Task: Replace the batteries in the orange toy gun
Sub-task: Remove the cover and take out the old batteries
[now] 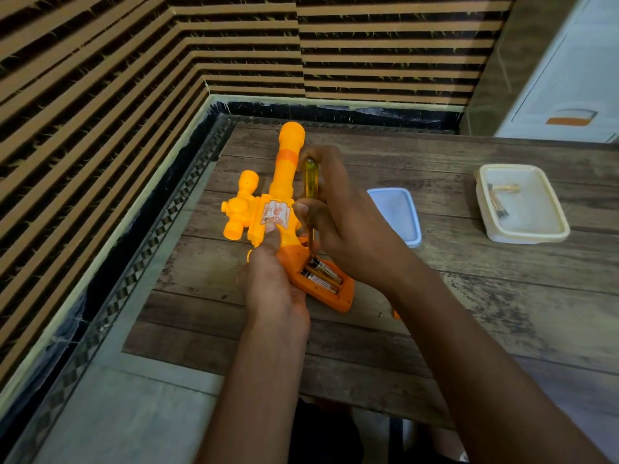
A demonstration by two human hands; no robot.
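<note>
The orange toy gun (264, 209) lies on the wooden table, barrel pointing away. My left hand (271, 276) grips it at the handle, thumb on the sticker. The handle's battery compartment is open, with black-and-gold batteries (321, 274) lying inside. My right hand (338, 212) holds a screwdriver with a clear yellow handle (310, 180), upright, its tip down at the upper end of the batteries. A small screw (381, 314) lies on the table by my right forearm, next to a bit of orange plastic (395, 313) mostly hidden by the arm.
A pale blue lid (398, 212) lies just right of my right hand. A white plastic container (521, 202) with a few batteries stands at the far right. The table (469, 296) sits in a corner, striped walls at left and back.
</note>
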